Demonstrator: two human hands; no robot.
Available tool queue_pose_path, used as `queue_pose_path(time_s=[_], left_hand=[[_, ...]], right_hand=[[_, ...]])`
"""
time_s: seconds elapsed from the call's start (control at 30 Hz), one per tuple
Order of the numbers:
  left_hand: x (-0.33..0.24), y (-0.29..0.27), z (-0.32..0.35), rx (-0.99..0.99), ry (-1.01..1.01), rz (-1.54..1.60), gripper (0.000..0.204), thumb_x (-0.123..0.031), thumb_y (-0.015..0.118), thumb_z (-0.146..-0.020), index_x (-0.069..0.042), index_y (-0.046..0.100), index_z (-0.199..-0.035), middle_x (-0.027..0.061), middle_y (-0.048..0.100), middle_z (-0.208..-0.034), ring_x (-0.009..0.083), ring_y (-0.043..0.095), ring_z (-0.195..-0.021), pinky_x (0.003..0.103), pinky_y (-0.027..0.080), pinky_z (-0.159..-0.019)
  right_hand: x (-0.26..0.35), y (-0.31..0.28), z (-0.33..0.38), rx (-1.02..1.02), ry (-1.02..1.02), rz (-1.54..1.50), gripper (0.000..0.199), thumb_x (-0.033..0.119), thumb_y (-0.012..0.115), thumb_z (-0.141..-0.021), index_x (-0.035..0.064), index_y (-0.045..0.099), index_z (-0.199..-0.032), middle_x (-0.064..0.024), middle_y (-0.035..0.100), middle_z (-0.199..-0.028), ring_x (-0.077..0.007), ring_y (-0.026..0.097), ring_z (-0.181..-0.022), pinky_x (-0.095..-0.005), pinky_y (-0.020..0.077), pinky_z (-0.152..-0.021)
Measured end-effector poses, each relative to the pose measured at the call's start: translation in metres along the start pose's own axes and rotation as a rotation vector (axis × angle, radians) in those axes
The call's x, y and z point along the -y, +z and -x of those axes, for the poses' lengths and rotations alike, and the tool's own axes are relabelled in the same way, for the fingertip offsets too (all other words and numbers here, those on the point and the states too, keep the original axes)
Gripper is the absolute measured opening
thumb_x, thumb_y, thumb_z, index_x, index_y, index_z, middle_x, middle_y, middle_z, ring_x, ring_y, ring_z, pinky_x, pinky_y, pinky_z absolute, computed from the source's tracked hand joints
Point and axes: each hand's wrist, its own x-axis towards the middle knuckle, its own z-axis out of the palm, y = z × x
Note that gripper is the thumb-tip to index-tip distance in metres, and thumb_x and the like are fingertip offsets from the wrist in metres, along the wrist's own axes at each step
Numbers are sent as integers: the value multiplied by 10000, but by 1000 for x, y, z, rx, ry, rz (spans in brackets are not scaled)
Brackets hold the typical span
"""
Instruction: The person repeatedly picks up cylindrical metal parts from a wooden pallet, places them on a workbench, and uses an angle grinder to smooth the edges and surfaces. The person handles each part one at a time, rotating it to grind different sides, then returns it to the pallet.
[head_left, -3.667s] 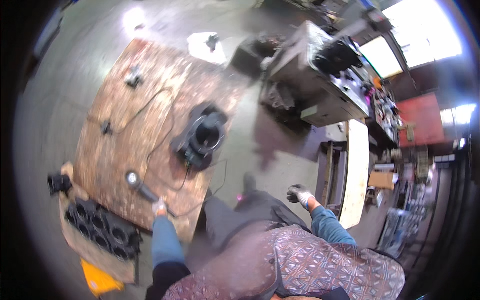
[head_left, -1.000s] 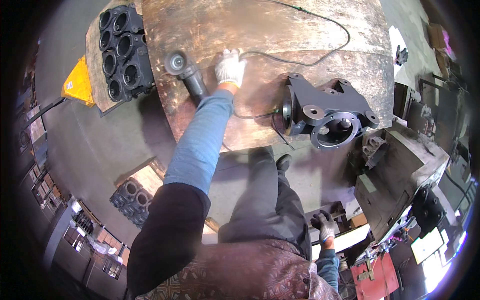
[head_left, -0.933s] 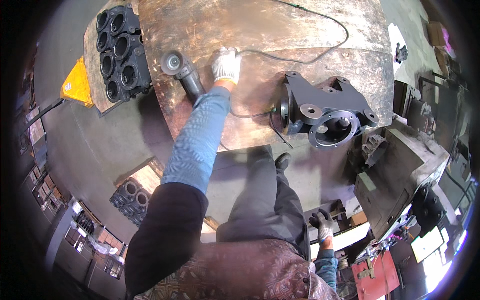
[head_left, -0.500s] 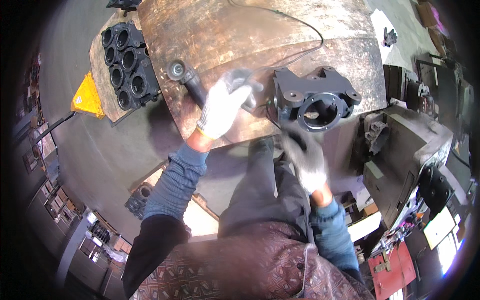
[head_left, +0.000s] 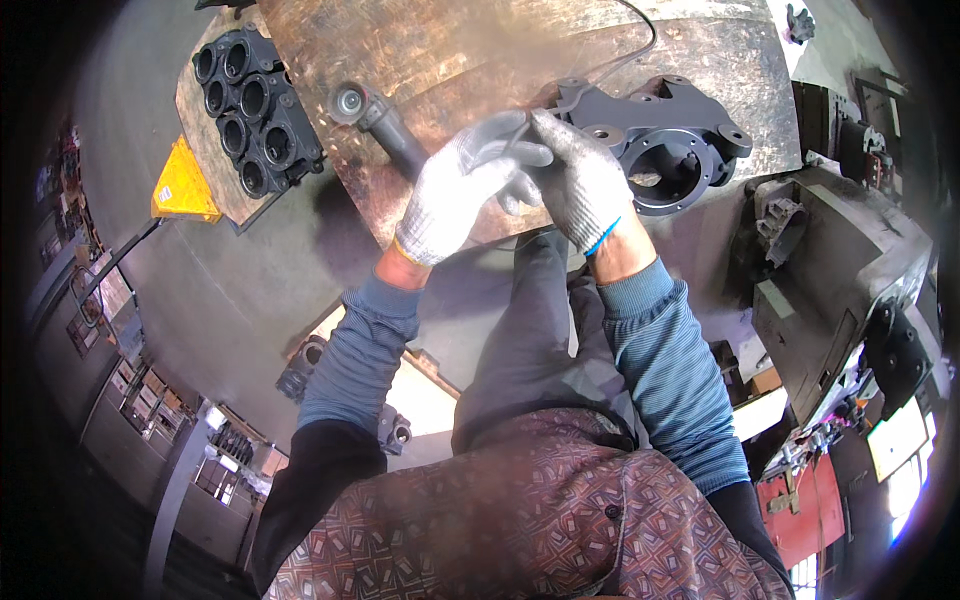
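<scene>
Both hands now meet over plate edge. Half second ago they are apart. I see left hand (head_left: 455,205) and right hand (head_left: 580,180) in grey gloves, fingertips pinched together on something small, can't tell what. Grinder (head_left: 385,120) lies let go on plate (head_left: 450,50), just beside left hand. Casting (head_left: 665,145) sits near right hand.

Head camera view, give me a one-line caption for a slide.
Two grey-gloved hands, left hand and right hand, meet over a rusty steel plate beside a dark cast-metal housing.
</scene>
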Motion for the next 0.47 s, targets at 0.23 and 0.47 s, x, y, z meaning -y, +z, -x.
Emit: queue_pose_path(time_s=[0.23, 0.47], left_hand=[[7, -7, -10, 105, -15, 212, 444, -77, 530, -1054, -32, 469, -1491, 225, 661, -1288, 216, 693, -883, 316, 579, -789], [12, -13, -19, 108, -69, 311, 457, -193, 549, -1068, -56, 476, -1498, 219, 655, -1300, 211, 696, -901, 281, 583, -789]], right_hand=[[-3, -4, -9, -23, -88, -22, 223, 158, 630, -1018, -21, 681, -1141, -102, 697, -1033, -180, 656, -920, -306, 544, -812], [1, 0, -17, -196, -46, -105, 261, 142, 651, -1002, -44, 675, -1184, -115, 706, -1061, -176, 661, -932, -304, 542, -873]])
